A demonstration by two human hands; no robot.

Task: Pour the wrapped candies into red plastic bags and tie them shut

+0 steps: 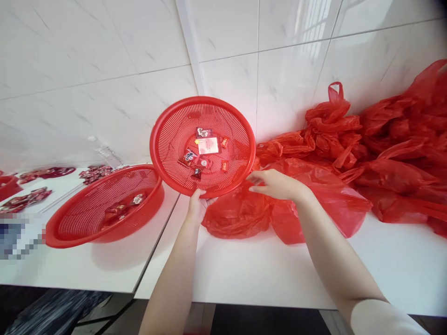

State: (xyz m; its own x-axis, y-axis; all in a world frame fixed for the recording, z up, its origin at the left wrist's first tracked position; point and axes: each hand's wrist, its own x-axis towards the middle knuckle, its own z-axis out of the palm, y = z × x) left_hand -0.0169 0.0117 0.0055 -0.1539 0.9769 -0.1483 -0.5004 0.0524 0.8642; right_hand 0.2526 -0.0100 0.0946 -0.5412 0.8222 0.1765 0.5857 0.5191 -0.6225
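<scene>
The left hand (199, 204) is gripping a round red basket (171, 144) at six o'clock on its rim; the thumb is lying over the edge and some fingers are going under it, so that grip is closed on the plastic. The basket is tilting, showing its inside, in front of the shiny tiled wall (115, 70). The right hand (265, 183) is reaching to the basket's four o'clock side with its fingers loosely bent and a gap showing between them (it looks like it is holding nothing, but I cannot tell if the fingertips are touching the rim). Inside, a pale pink and white packet (208, 145) is lying in the middle. A dark packet (204, 132) is sitting at twelve o'clock, two little orange-red packets (225, 142) are resting at three and four, a red and white packet (188, 157) is lying at eight, and a tiny dark one (197, 173) is sitting at six. Past the basket at eight o'clock, a second red basket (77, 223) is standing on the white table (384, 279) with more packets (117, 211) inside. A thin red bag (240, 218) is lying at five o'clock, and a big heap of red bags (394, 153) is leaning by the wall toward three o'clock.
</scene>
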